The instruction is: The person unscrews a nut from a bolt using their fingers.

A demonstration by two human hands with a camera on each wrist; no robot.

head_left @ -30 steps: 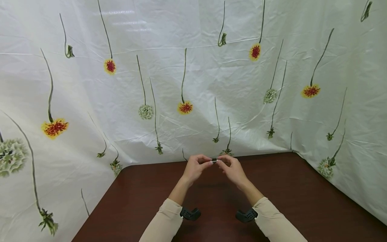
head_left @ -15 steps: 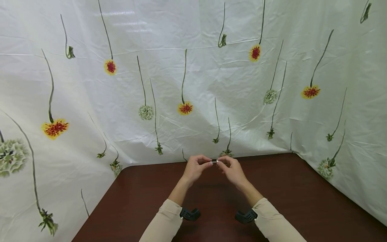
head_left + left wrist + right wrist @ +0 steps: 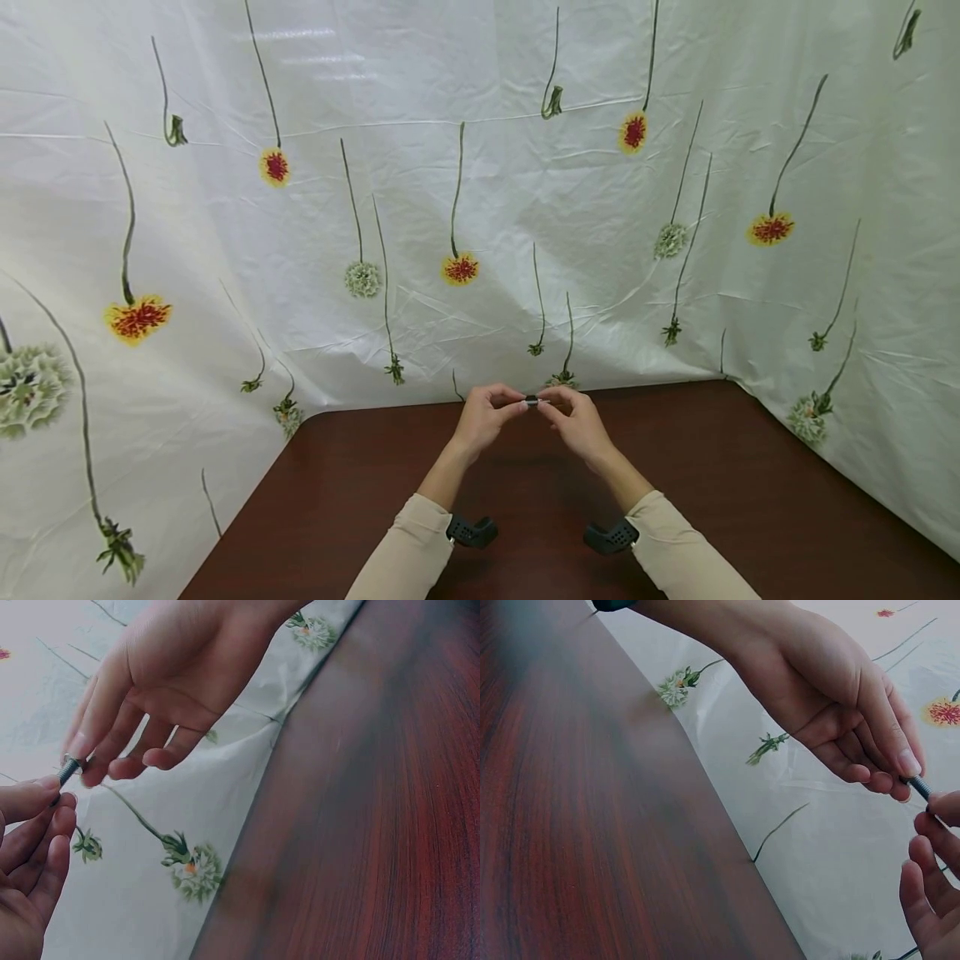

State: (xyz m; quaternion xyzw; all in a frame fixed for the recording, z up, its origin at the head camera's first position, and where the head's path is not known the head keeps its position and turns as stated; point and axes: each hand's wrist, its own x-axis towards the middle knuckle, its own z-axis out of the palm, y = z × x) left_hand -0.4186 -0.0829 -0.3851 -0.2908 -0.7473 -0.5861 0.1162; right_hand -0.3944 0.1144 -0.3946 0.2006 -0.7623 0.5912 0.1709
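Threaded bolt (image 3: 67, 771) sits at the fingertips, bridging the gap between both hands. Left hand (image 3: 480, 422) pinches one end, thumb against fingers; right hand (image 3: 581, 427) pinches the other, spare fingers loosely curled. Wider bit (image 3: 75, 760) shows at the right hand's end: head or nut, can't tell, fingers cover it.

Handling, my read: metal, so stiff and not fragile; small and light. Threads should give decent bite, but there's little to hold, so it could roll or drop. Best hold: fingertip pinch at the ends, threads between left free.

Behind each hand, a black wrist mount (image 3: 471, 531) on the left, another black mount (image 3: 611, 535) on the right, then light sleeves (image 3: 416, 542). Under the hands: dark red-brown wood-grain bench (image 3: 540, 508). Bolt looks held above it. Beyond the hands: white flower-print curtain (image 3: 495, 200), creased.
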